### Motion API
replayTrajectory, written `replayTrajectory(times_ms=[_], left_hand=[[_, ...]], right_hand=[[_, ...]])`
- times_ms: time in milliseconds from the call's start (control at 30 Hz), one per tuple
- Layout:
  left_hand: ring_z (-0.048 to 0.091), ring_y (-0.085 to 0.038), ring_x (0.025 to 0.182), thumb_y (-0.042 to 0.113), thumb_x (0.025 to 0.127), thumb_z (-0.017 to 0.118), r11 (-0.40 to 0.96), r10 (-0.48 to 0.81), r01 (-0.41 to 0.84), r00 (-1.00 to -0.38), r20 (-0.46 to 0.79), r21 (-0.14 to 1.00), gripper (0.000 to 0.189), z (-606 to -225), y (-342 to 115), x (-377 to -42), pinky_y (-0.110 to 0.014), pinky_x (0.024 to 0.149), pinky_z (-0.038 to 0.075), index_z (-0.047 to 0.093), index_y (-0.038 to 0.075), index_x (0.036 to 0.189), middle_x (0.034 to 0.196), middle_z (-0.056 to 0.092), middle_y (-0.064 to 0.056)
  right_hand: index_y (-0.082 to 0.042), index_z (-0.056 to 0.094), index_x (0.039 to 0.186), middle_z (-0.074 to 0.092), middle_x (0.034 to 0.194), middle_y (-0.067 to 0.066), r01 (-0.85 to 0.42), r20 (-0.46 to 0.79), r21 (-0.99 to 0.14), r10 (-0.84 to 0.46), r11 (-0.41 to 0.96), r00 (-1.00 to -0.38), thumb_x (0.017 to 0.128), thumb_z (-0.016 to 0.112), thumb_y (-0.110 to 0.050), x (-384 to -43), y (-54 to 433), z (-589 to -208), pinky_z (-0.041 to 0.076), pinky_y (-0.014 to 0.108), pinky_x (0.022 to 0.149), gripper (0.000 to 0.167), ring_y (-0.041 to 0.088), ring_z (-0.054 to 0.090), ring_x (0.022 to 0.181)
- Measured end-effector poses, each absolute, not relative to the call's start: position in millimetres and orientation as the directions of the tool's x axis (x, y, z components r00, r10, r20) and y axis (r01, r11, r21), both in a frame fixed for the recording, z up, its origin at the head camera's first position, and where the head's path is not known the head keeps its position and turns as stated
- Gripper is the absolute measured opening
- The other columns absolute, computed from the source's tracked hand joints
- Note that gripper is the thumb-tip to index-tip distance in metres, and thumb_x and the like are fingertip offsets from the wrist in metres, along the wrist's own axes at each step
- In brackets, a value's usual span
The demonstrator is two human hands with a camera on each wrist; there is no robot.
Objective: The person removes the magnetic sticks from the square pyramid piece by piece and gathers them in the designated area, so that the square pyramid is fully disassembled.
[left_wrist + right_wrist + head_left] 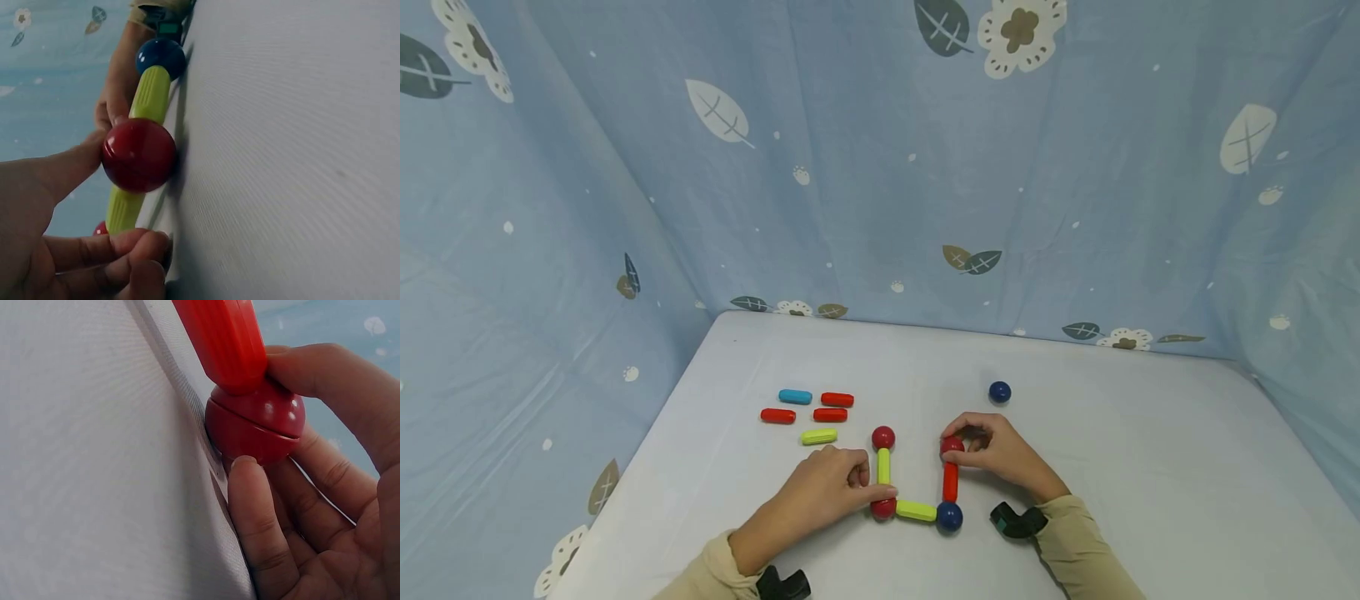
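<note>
On the table lies a U-shaped chain of toy balls and rods. Its left side is a lime rod (883, 467) between an upper red ball (883, 437) and a corner red ball (139, 155). Another lime rod (917, 511) runs from that corner to a blue ball (949, 517). From the blue ball a red rod (225, 340) leads up to a further red ball (255, 422). My left hand (823, 492) holds the corner, thumb on the red ball and fingers curled by the left lime rod. My right hand (1000, 450) grips the right-hand red ball between thumb and fingers.
Left of the chain lie a blue rod (795, 397), several loose red rods (830, 414) and a lime rod (819, 436). A loose blue ball (999, 392) sits behind my right hand. Patterned blue cloth (880, 167) hangs behind the white table (1150, 467).
</note>
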State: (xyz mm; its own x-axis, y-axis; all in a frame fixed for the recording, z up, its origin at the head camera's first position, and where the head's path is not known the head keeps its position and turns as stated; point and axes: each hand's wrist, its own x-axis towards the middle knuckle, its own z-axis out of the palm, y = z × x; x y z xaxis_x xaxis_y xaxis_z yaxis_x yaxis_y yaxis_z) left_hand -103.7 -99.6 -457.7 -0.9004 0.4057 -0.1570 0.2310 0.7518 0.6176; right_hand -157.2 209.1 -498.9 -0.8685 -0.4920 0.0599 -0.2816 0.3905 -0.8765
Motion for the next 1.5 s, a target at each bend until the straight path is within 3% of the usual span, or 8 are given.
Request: replayTrajectory(times_ms=[400,567,767,967,1067,1200,1300,1500], left_hand=[[0.049,-0.007,0.06,0.031,0.086,0.075,0.781,0.41,0.262,-0.9,-0.149,0.567,0.018,-455,-79,-117,-0.022,0.053,0.038,0.063,0.021,0.076,0.062,0.055,0.011],[0.05,-0.007,0.059,0.025,0.086,0.074,0.767,0.437,0.276,-0.886,-0.156,0.58,0.011,-454,-73,-130,-0.022,0.053,0.039,0.066,0.018,0.082,0.063,0.057,0.01],[0.05,-0.008,0.066,0.022,0.089,0.072,0.791,0.472,0.359,-0.873,-0.121,0.496,0.007,-450,-66,-146,-0.021,0.056,0.039,0.071,0.016,0.09,0.07,0.056,0.008],[0.054,-0.011,0.087,0.022,0.096,0.07,0.768,0.548,0.448,-0.83,-0.107,0.458,0.02,-448,-61,-154,-0.024,0.073,0.048,0.075,0.014,0.113,0.095,0.067,0.004],[0.055,-0.012,0.099,0.025,0.098,0.07,0.739,0.586,0.476,-0.804,-0.106,0.476,0.025,-449,-62,-157,-0.026,0.084,0.051,0.074,0.019,0.122,0.112,0.07,0.004],[0.056,-0.011,0.107,0.027,0.1,0.069,0.698,0.627,0.509,-0.774,-0.086,0.504,0.026,-452,-63,-160,-0.027,0.091,0.052,0.074,0.023,0.125,0.121,0.071,0.006],[0.056,-0.011,0.109,0.027,0.101,0.068,0.685,0.631,0.519,-0.774,-0.06,0.51,0.026,-454,-63,-161,-0.028,0.093,0.052,0.074,0.023,0.126,0.122,0.072,0.007],[0.056,-0.011,0.1,0.028,0.099,0.072,0.694,0.582,0.496,-0.814,0.0,0.521,0.027,-458,-59,-161,-0.024,0.085,0.052,0.074,0.019,0.123,0.117,0.073,0.004]], right_hand=[[-0.014,0.078,0.093,0.075,0.085,0.002,-0.269,0.041,-0.885,-0.512,0.379,-0.858,0.094,0.077,-0.021,-156,211,-500,0.055,0.022,0.065,0.006,0.006,0.061,0.07],[-0.014,0.076,0.105,0.075,0.101,0.004,-0.243,0.038,-0.897,-0.482,0.37,-0.875,0.094,0.077,-0.021,-157,210,-500,0.057,0.022,0.071,0.014,0.008,0.066,0.088],[-0.011,0.069,0.12,0.071,0.116,0.012,-0.229,0.067,-0.913,-0.43,0.336,-0.9,0.089,0.082,-0.018,-160,207,-500,0.059,0.023,0.073,0.035,0.025,0.066,0.108],[-0.01,0.065,0.132,0.065,0.135,0.013,-0.212,0.069,-0.928,-0.418,0.307,-0.906,0.086,0.085,-0.017,-160,206,-499,0.059,0.024,0.087,0.051,0.036,0.059,0.128],[-0.01,0.066,0.133,0.065,0.138,0.013,-0.214,0.067,-0.929,-0.432,0.302,-0.9,0.086,0.084,-0.017,-160,207,-498,0.059,0.024,0.088,0.05,0.03,0.06,0.129],[-0.011,0.069,0.129,0.068,0.134,0.012,-0.227,0.06,-0.922,-0.462,0.314,-0.885,0.087,0.083,-0.017,-159,209,-498,0.058,0.023,0.086,0.044,0.013,0.063,0.122],[-0.012,0.072,0.125,0.071,0.129,0.011,-0.239,0.06,-0.914,-0.474,0.327,-0.878,0.088,0.083,-0.017,-159,210,-498,0.057,0.022,0.082,0.04,0.005,0.063,0.116],[-0.013,0.073,0.121,0.073,0.123,0.009,-0.249,0.062,-0.897,-0.455,0.364,-0.888,0.088,0.083,-0.018,-160,212,-499,0.055,0.02,0.073,0.035,0.004,0.064,0.108]])
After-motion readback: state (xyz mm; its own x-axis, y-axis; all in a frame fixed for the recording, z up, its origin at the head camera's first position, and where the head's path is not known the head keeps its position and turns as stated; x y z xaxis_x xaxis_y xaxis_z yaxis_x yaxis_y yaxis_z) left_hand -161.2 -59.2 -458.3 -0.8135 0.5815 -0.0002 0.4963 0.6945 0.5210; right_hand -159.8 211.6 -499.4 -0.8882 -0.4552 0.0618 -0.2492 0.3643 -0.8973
